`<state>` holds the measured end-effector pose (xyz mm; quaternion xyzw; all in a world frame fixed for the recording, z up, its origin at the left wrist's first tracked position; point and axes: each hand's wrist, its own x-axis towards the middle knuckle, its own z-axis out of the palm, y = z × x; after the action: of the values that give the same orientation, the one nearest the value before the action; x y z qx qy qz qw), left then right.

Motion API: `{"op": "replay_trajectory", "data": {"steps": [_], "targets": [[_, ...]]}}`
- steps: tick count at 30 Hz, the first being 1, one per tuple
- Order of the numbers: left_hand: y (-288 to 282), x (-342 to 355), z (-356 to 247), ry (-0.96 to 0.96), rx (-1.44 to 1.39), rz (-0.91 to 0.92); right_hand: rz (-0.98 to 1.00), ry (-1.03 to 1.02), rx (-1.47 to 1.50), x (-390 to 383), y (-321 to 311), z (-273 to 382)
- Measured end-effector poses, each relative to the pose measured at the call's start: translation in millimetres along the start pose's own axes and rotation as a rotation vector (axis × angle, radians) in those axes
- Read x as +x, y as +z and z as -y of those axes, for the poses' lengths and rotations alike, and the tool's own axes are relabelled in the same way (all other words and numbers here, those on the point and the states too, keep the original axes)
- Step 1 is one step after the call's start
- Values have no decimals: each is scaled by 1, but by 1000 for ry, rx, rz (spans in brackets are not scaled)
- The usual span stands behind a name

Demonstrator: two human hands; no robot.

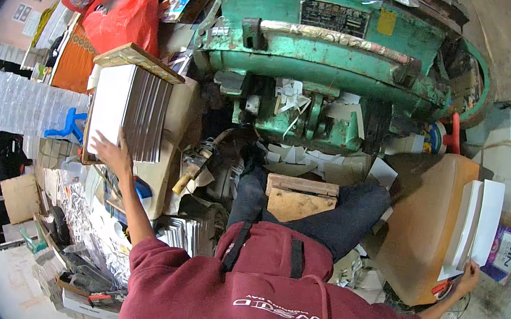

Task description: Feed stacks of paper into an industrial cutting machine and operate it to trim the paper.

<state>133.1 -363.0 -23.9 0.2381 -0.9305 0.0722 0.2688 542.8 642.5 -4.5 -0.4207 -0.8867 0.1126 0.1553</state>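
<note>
My left hand (114, 151) has its fingers spread on the front of a tall stack of white paper sheets (114, 94), which stands beside a wooden board (139, 59) on the left. My right hand (468, 275), at the far right, has its fingers closed on the lower edge of a white sheet (487, 218). That sheet lies with a thin pile of paper (462, 234) on a tan padded surface (416, 228). Between my legs is a small worn wooden block (300, 202).
A large green machine (327, 65) stands ahead, with paper scraps (295, 155) below it. A red plastic bag (127, 24), plastic-wrapped bundles (28, 101) and a blue plastic object (66, 123) are at left. A metal tool with a wooden handle (191, 173) lies left of my legs.
</note>
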Motion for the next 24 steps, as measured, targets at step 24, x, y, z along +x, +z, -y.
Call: {"op": "replay_trajectory", "data": {"steps": [24], "targets": [[-76,-76,-329,1109,-581,847,-588,-265,163,-5,-66,245]]}}
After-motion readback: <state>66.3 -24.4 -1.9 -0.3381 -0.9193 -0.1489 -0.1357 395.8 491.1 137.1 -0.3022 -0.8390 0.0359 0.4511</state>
